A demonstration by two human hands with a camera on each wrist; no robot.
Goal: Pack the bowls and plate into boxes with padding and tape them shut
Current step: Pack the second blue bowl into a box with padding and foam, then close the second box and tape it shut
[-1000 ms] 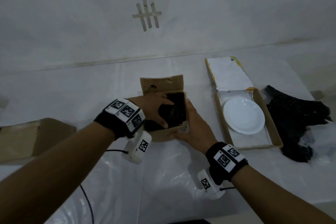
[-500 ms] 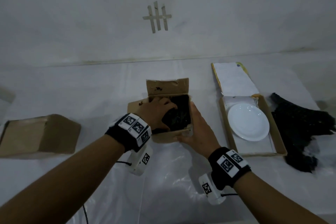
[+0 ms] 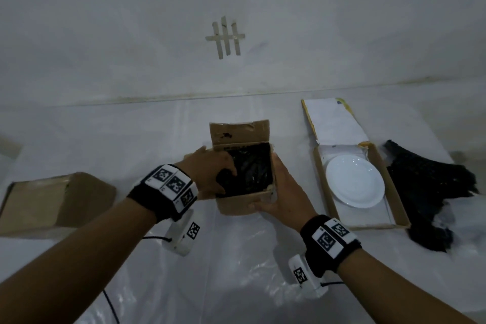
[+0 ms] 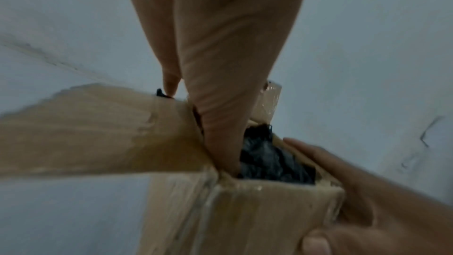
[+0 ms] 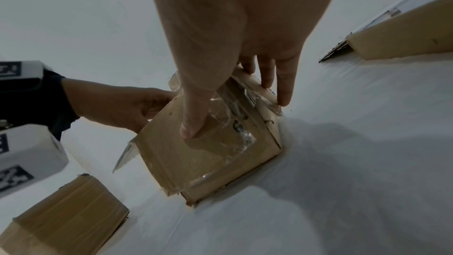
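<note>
Left hand (image 3: pixel 210 173) was down in the open top of the small cardboard box (image 3: pixel 242 204), fingers curled into the black padding (image 3: pixel 249 168) and pressing it in; thumb inside the near-left corner per the left wrist view. Right hand (image 3: pixel 281 192) clamped the box's right side and near corner, thumb flat on the front face, fingers on the side wall, bracing it on the worktop (image 3: pixel 236 271). No bowl visible in that box; padding hid whatever was underneath. Rear flap (image 3: pixel 239 131) stood up, a side flap folded out to the left, old clear tape on the walls. Just right of it sat a flat box (image 3: pixel 394 202) with its lid open, white plate (image 3: pixel 355 184) lying inside on white liner, uncovered. More black padding (image 3: pixel 431 192) was heaped on the worktop right of that box. Closed brown box (image 3: pixel 52 200) well off to the left. Judgement: padding soft and springy, likely to rebound, so flaps need holding down while taping. Box light, thin card, walls will bow; grip at corners. Plate rigid, smooth, breakable; lift by rim with both hands if moved. No tape roll in view.
</note>
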